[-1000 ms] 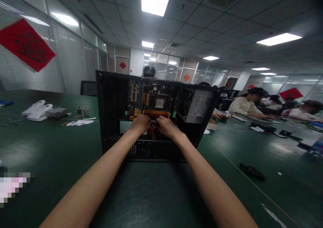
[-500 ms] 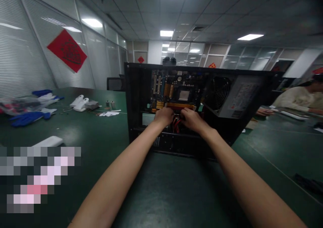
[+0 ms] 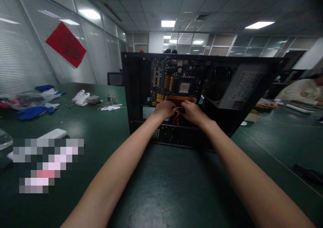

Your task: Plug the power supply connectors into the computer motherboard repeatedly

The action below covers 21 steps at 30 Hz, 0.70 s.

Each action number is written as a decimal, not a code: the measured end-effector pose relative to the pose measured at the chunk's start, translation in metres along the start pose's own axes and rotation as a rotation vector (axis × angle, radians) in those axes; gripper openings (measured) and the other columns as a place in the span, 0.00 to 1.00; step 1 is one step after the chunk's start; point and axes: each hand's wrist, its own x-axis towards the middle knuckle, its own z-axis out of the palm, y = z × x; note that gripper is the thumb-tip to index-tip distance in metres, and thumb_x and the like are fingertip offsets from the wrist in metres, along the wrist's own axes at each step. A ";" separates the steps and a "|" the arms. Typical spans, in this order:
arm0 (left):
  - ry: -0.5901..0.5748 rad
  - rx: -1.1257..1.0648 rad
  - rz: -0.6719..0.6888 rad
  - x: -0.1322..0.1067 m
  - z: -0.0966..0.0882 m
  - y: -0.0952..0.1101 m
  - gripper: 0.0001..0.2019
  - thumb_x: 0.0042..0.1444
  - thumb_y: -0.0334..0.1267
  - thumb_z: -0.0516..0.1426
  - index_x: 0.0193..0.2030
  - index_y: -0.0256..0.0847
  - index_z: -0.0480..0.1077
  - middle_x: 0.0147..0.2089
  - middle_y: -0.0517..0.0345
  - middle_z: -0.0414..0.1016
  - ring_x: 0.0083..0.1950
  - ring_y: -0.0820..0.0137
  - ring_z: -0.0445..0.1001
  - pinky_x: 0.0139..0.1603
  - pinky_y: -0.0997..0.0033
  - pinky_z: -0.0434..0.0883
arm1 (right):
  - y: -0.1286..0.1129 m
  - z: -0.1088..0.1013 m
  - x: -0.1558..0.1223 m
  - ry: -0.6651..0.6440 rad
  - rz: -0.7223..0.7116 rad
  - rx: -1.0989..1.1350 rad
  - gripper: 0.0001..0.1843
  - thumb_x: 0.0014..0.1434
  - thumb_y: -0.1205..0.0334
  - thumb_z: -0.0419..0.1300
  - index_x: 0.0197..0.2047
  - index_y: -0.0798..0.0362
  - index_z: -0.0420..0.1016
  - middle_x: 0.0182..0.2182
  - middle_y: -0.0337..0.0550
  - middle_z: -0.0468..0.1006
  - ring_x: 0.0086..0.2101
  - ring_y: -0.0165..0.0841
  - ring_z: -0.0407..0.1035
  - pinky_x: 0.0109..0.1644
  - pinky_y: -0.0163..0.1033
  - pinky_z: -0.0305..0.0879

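A black computer case [image 3: 194, 133] stands on its side edge before me, its open side showing the motherboard [image 3: 171, 85]. Both my hands reach inside to the lower part of the board, by a long orange and red strip at the memory slots [image 3: 181, 99]. My left hand [image 3: 165, 109] has its fingers curled in at the strip's left end. Close beside it, my right hand [image 3: 192, 110] is closed near the right end. What the fingertips pinch is hidden. Red and black cables [image 3: 177, 117] hang between the hands. The processor [image 3: 184, 87] sits bare above them.
A power supply [image 3: 239, 88] fills the case's upper right. On the green table [image 3: 161, 184] to the left lie blue gloves [image 3: 35, 112], white paper [image 3: 110, 108], a grey box [image 3: 93, 99] and a white bar [image 3: 52, 135]. Another person's hands [image 3: 266, 104] rest at the right.
The case and table sit slightly higher in view as my head tilts down. Both hands stay at the strip, with only small finger shifts.
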 end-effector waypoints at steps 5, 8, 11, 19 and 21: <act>-0.011 -0.020 -0.006 0.000 0.000 0.001 0.16 0.64 0.48 0.51 0.50 0.52 0.77 0.50 0.56 0.80 0.50 0.61 0.76 0.48 0.66 0.70 | -0.004 -0.005 0.000 -0.040 0.017 -0.006 0.07 0.55 0.72 0.59 0.39 0.55 0.70 0.40 0.49 0.72 0.40 0.38 0.68 0.38 0.37 0.58; -0.013 -0.022 -0.018 -0.001 -0.001 0.001 0.16 0.63 0.47 0.52 0.50 0.52 0.78 0.50 0.56 0.80 0.50 0.62 0.76 0.47 0.67 0.70 | -0.007 -0.007 0.000 -0.050 0.020 -0.014 0.05 0.56 0.71 0.59 0.38 0.55 0.70 0.40 0.49 0.72 0.40 0.38 0.68 0.38 0.37 0.58; -0.005 -0.023 -0.019 -0.001 -0.002 0.002 0.16 0.63 0.47 0.52 0.51 0.51 0.78 0.50 0.56 0.80 0.50 0.61 0.76 0.47 0.66 0.71 | -0.006 -0.006 0.000 -0.044 0.018 -0.013 0.05 0.57 0.71 0.59 0.37 0.55 0.70 0.40 0.49 0.72 0.39 0.37 0.68 0.38 0.37 0.58; -0.030 -0.040 -0.042 -0.003 -0.007 0.005 0.16 0.63 0.45 0.52 0.51 0.51 0.78 0.50 0.55 0.80 0.49 0.60 0.77 0.46 0.65 0.71 | 0.001 0.001 0.002 -0.013 0.024 -0.023 0.06 0.55 0.72 0.58 0.37 0.55 0.70 0.40 0.50 0.72 0.40 0.38 0.68 0.39 0.38 0.58; -0.021 -0.034 -0.041 -0.002 -0.006 0.005 0.16 0.63 0.45 0.52 0.50 0.51 0.78 0.49 0.55 0.81 0.48 0.61 0.77 0.45 0.66 0.71 | 0.001 0.001 0.002 -0.007 0.015 -0.023 0.06 0.55 0.73 0.58 0.37 0.55 0.70 0.40 0.50 0.72 0.40 0.38 0.68 0.39 0.38 0.58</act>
